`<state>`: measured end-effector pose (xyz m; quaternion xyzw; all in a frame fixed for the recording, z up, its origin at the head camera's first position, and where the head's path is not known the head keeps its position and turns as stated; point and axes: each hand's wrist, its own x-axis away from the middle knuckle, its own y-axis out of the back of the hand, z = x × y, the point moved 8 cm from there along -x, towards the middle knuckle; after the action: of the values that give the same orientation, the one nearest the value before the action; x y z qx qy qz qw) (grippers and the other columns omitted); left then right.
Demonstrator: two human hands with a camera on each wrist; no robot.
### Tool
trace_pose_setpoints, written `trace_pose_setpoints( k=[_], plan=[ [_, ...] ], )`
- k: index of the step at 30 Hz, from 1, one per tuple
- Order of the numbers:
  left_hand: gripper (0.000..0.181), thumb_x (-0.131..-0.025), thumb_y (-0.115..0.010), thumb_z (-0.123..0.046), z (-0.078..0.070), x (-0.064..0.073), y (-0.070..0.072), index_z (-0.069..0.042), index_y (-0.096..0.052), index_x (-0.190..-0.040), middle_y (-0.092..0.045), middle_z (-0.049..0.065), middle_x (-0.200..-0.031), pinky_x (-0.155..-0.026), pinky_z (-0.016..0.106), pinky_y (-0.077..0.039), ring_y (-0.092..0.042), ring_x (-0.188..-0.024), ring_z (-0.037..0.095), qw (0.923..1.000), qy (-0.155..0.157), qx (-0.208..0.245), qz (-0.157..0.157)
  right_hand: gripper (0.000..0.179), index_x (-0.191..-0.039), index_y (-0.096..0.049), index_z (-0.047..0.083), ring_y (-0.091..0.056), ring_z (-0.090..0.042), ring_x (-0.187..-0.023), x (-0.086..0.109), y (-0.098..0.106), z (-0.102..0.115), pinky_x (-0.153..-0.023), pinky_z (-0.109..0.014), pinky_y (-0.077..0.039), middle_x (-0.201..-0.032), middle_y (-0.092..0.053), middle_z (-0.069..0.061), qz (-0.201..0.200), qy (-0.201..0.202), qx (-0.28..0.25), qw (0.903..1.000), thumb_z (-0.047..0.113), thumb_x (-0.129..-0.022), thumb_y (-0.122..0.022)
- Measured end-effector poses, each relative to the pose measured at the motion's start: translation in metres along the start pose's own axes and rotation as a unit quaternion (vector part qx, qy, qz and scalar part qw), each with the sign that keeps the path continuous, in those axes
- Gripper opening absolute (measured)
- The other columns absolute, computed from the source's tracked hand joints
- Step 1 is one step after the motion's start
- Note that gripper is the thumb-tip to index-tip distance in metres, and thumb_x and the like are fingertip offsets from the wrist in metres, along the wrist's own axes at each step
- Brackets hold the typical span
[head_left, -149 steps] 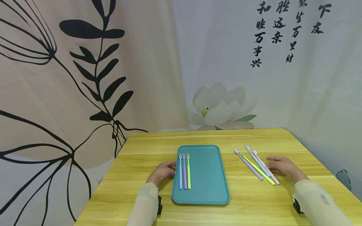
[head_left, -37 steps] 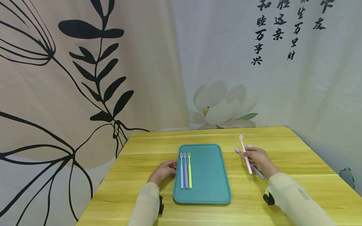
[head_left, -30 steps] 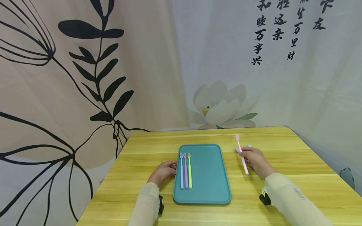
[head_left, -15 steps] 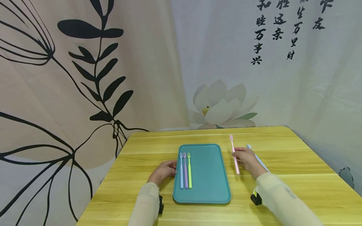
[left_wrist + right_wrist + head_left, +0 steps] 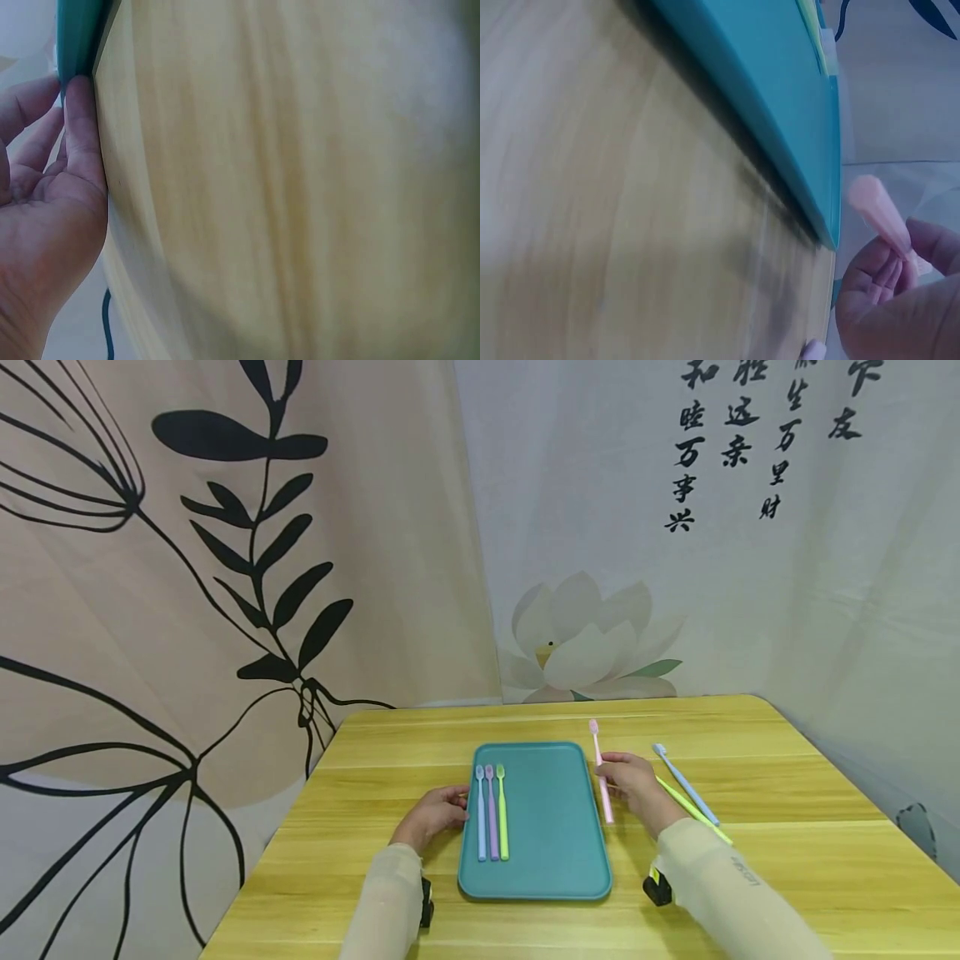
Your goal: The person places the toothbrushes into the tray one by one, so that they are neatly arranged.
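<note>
In the head view, my right hand (image 5: 633, 783) pinches a pink toothbrush (image 5: 604, 797) near its middle, head up, beside the tray's right edge. The right wrist view shows its pink handle end (image 5: 877, 206) raised above the table. My left hand (image 5: 433, 817) holds the left rim of the teal tray (image 5: 555, 827), thumb and fingers at the edge (image 5: 79, 37). Along the tray's left side lie a blue toothbrush (image 5: 482, 827), a purple toothbrush (image 5: 493, 827) and a green toothbrush (image 5: 504, 827), side by side, heads away from me.
Right of the right hand, another blue toothbrush (image 5: 688, 787) and another green toothbrush (image 5: 697, 810) lie slanted on the wooden table (image 5: 525, 935). A purple handle end (image 5: 814, 350) shows in the right wrist view. A printed curtain (image 5: 405, 568) hangs behind.
My right hand has picked the pink toothbrush from the loose pile and carried it left to the tray's right edge. The loose green one shows again. My left hand has stayed at the rim.
</note>
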<state>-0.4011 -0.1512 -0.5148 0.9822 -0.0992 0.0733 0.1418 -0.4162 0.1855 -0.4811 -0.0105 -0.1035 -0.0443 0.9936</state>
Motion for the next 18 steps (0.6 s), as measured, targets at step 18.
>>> trace_pose_setpoints(
  k=[18],
  plan=[
    [0.057,-0.083,-0.061,0.014,0.0,0.0,-0.001,0.01,-0.049,-0.139,-0.056,0.014,-0.103,-0.082,0.036,-0.055,-0.058,-0.088,0.021,1.0,0.0,0.002,-0.002,0.038,-0.123,-0.058,-0.007,-0.057,-0.011,-0.066,0.001,-0.026,-0.013,-0.059,-0.024,-0.048,-0.081,-0.064,-0.001,-0.01,-0.013,0.003,0.9999,-0.002,-0.087,-0.067]
  ],
)
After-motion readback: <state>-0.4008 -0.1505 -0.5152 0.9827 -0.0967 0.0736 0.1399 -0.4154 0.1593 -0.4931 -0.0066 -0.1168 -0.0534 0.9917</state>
